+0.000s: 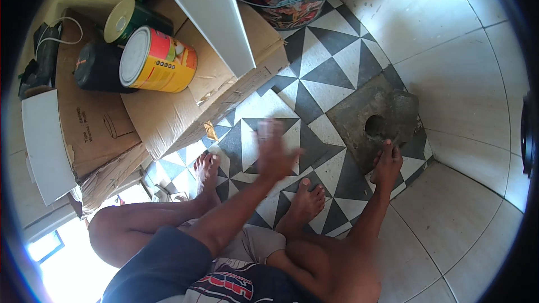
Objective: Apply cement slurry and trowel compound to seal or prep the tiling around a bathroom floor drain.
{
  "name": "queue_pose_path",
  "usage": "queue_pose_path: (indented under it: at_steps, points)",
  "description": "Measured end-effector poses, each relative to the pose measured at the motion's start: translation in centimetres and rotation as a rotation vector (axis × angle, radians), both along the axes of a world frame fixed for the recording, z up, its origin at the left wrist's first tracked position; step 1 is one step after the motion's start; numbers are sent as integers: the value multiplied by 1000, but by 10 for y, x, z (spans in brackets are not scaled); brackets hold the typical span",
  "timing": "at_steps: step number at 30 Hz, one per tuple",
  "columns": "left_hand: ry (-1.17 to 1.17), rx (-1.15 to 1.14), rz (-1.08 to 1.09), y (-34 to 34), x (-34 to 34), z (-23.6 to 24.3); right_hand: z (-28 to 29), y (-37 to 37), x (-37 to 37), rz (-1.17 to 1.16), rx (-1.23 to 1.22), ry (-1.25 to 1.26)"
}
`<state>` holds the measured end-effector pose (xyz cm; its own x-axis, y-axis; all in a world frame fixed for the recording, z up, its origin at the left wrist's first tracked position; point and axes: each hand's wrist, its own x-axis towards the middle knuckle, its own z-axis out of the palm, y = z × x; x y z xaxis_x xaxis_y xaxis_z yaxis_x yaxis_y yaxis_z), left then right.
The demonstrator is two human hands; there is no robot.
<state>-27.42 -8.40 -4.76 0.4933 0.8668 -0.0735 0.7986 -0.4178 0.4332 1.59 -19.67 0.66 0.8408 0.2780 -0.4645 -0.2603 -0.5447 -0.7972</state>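
Observation:
My left hand (274,151) hovers over the black-and-white patterned floor tiles (331,64), between my two feet. It is smeared by motion, but its thumb stands apart from the fingers and nothing shows in it. My right hand (387,164) is closed at the near edge of a bare grey cement patch (351,109) in the floor. Whatever it holds, if anything, I cannot make out. Just beyond its fingers lies a round dark hole (374,125) in the patch. A darker grey shape (405,105) sits beside the hole; whether it is wet cement or a tool is unclear.
Cardboard boxes (163,118) stand at left, bearing a yellow-and-red can (168,62), a green can (135,21) and a black container (100,67). A white board (210,19) juts over them. A large printed bucket (289,3) stands at the back. Tiled walls (455,90) close off the right.

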Motion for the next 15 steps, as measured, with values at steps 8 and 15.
queue_pose_path:
  at_steps: [8, 15]
  points:
    - [-380, -216, -567, -63, 68, 28, -5, -19, 16, 135, 47, -88]
    - [132, 107, 76, 2, -33, 5, -4, -14, 8, 9, 91, -2]
